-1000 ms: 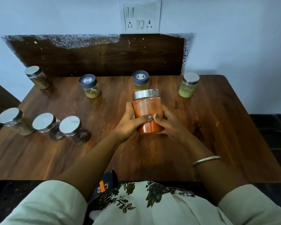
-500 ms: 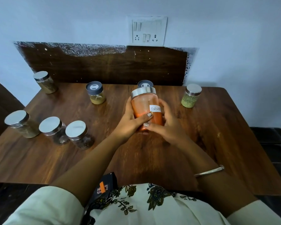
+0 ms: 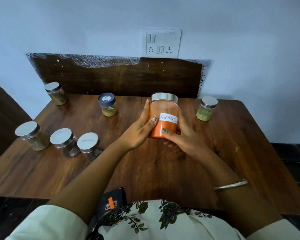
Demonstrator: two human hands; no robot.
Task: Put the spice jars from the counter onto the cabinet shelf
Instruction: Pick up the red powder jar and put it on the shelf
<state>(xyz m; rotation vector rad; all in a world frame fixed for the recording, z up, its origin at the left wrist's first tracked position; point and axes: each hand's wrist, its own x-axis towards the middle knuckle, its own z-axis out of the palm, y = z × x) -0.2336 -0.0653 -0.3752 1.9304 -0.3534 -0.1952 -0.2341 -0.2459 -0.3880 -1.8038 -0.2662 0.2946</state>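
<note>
The left hand and right hand hold the red chilli jar at mid-desk, fingers curled round its nine and three o'clock sides; a green-spice jar stands at two o'clock.

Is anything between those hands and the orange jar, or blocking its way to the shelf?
Nothing: left hand and right hand grip the orange jar. The shelf is out of view, so that path is unknown.

Pale blue wall ahead of me w/ a white switch-and-socket plate. Below it a dark wood panel, top edge speckled white, behind my brown wood table. Dark floor at rt.
</note>
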